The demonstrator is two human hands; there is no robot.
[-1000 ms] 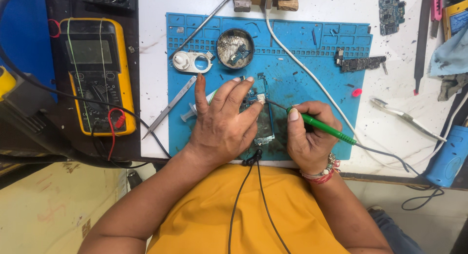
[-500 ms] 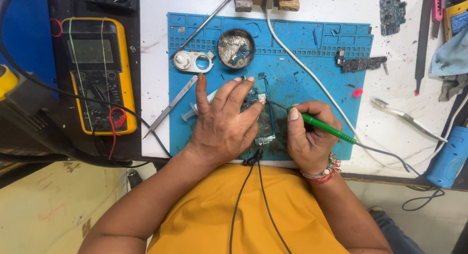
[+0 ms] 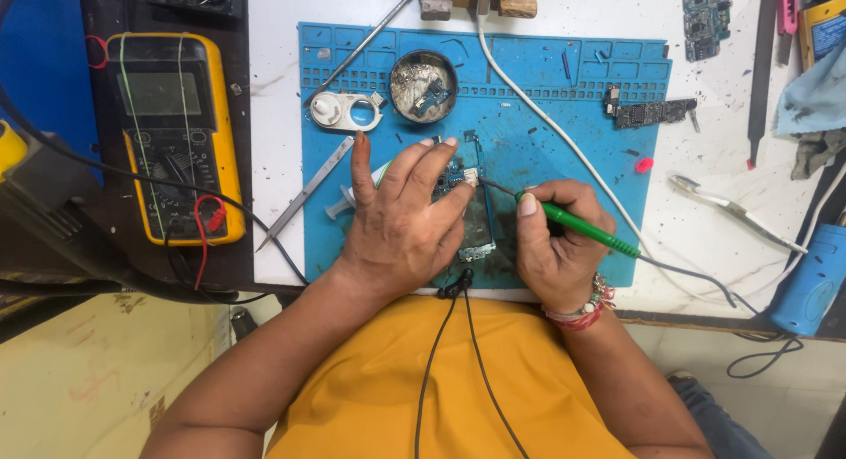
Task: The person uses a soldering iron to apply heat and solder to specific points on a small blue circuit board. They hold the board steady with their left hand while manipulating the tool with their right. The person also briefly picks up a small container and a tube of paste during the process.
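My left hand [image 3: 401, 217] lies flat with fingers spread on a small circuit board [image 3: 476, 221] on the blue work mat [image 3: 564, 89], pressing it down; most of the board is hidden under the hand. My right hand [image 3: 555, 248] grips a green-handled soldering iron [image 3: 586, 230] like a pen. Its thin tip touches the board's upper end near my left fingertips. A grey cord runs from the iron off to the right.
A yellow multimeter [image 3: 172, 133] with red and black leads lies at left. On the mat sit a round tin of solder scraps [image 3: 423, 85], a white round holder [image 3: 344, 111], tweezers [image 3: 304, 195] and a narrow board [image 3: 652, 111]. A white cable [image 3: 546, 124] crosses the mat. Tools lie at right.
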